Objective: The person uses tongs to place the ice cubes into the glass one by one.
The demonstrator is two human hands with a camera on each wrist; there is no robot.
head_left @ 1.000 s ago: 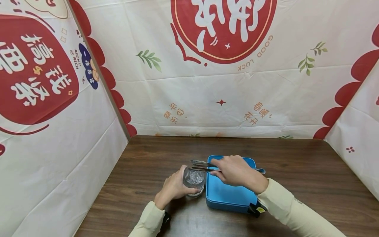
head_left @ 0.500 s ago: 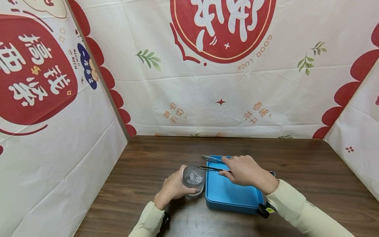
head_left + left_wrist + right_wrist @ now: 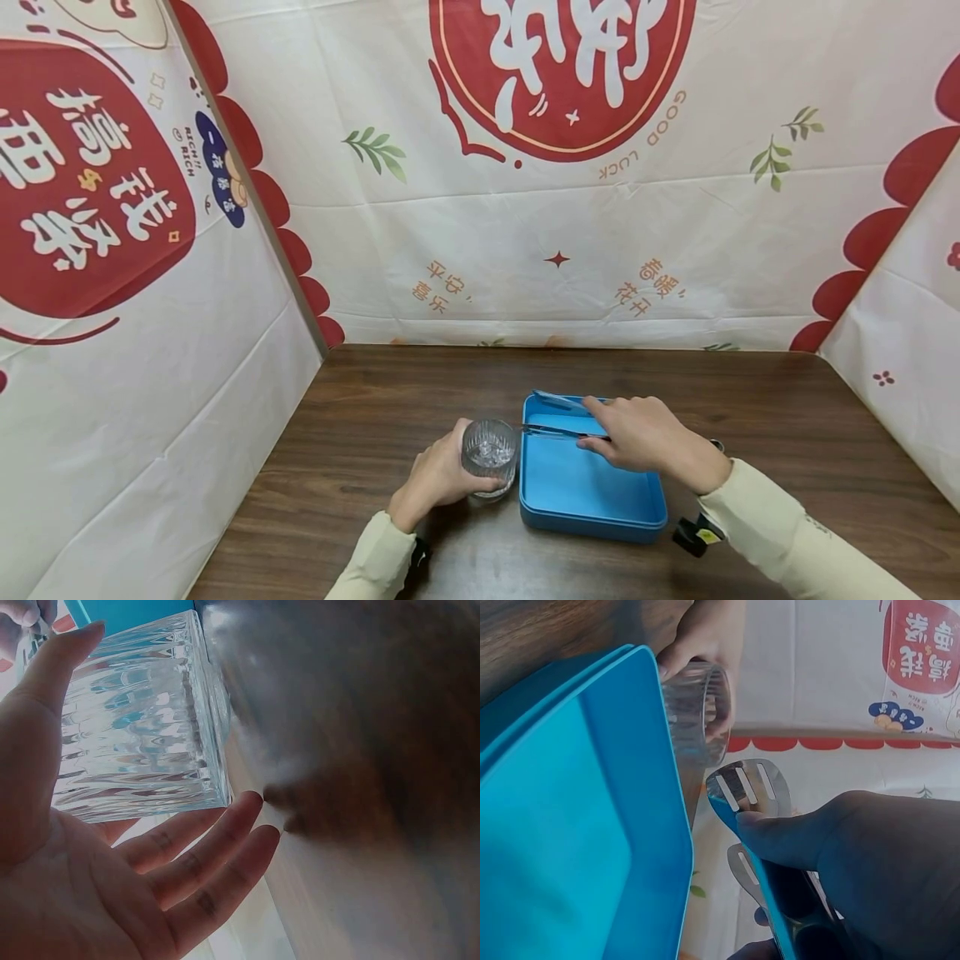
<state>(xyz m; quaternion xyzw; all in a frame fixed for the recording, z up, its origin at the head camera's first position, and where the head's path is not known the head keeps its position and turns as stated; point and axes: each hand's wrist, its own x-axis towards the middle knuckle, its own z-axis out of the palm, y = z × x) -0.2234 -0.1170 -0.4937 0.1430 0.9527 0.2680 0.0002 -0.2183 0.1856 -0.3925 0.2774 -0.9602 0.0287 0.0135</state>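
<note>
A clear ribbed glass (image 3: 489,458) stands on the table, with my left hand (image 3: 441,477) holding it from the left side. In the left wrist view the thumb lies along one side of the glass (image 3: 135,720) and the fingers along the other. My right hand (image 3: 647,440) grips metal tongs (image 3: 561,432) over the blue box (image 3: 592,527). The jaws are spread apart, with nothing seen between them. Slotted ends of the tongs (image 3: 754,784) show in the right wrist view, beside the box wall. Whether the glass holds something clear cannot be told.
The open-topped blue box stands close to the right of the glass. A brown wooden table (image 3: 420,375) lies beneath. Printed white cloth (image 3: 480,217) hangs behind it, and another cloth (image 3: 150,400) hangs along the left.
My right hand has moved to the right with the tongs, from over the glass's rim to above the blue box. The left hand and the glass have stayed in place.
</note>
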